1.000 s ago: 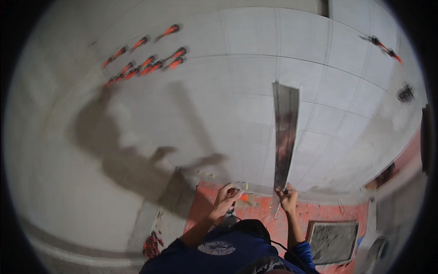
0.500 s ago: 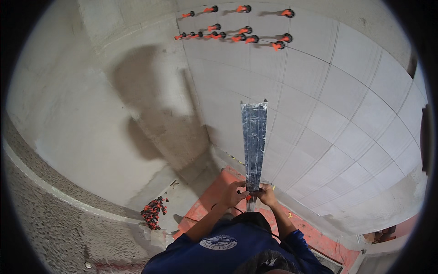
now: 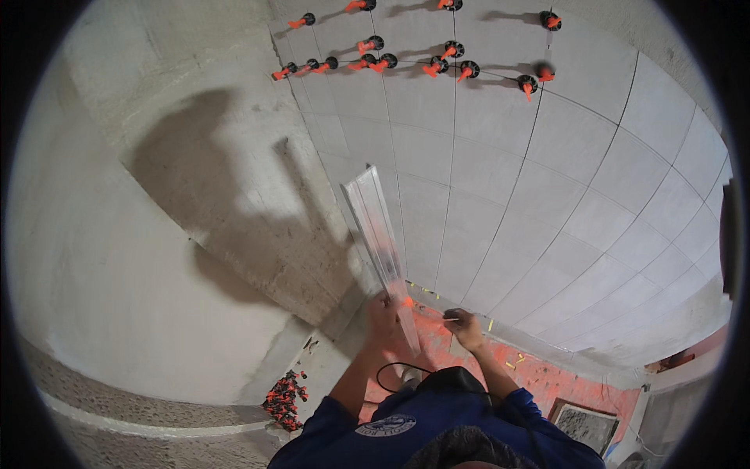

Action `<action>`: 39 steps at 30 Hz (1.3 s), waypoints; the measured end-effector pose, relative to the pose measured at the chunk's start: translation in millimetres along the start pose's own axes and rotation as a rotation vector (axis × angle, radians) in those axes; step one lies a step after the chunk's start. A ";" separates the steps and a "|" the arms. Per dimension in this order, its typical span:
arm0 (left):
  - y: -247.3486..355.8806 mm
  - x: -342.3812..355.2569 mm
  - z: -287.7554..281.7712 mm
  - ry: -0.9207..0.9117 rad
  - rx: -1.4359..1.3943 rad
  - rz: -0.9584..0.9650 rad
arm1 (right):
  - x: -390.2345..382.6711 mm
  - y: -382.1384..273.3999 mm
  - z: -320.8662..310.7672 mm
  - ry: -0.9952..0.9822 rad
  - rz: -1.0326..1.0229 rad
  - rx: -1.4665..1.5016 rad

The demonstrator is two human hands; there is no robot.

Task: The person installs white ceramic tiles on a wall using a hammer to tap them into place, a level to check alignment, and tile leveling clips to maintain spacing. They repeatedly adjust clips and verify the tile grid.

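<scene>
A long grey metal straightedge (image 3: 381, 234) leans up against the wall near the corner where grey tiles meet bare cement. My left hand (image 3: 382, 311) grips its lower end. My right hand (image 3: 467, 328) is a little to the right, off the bar, with its fingers closed around a thin pale stick (image 3: 449, 318) that points toward the bar. Both hands are low, just above the red floor (image 3: 539, 379).
Orange and black levelling clips (image 3: 437, 62) stick out of the tiled wall (image 3: 562, 195) high up. A heap of orange clips (image 3: 283, 397) lies on a ledge at the lower left. A black cable (image 3: 391, 369) loops by my chest. My shadow falls on the cement wall (image 3: 219, 203).
The view has swung toward the corner. The straightedge now leans left instead of standing upright, and my right hand has come off it.
</scene>
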State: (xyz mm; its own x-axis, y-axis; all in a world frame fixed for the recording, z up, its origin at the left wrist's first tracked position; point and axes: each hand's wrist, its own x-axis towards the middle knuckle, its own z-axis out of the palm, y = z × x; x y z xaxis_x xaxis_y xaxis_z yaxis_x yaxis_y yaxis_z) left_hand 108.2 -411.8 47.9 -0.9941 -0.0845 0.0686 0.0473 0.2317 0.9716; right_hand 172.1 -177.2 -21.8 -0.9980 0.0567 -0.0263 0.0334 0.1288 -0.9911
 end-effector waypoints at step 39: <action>224.6 317.6 -16.2 0.265 -0.093 0.166 | -2.2 -82.9 -372.8 0.232 -0.194 0.019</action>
State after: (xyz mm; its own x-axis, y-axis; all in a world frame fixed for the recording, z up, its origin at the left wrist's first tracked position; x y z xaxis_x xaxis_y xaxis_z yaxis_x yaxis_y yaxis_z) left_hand -195.3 -402.3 291.5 -0.9125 -0.3052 0.2724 0.2274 0.1750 0.9579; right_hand 191.2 181.1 109.0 -0.9471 0.2575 0.1916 -0.1595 0.1403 -0.9772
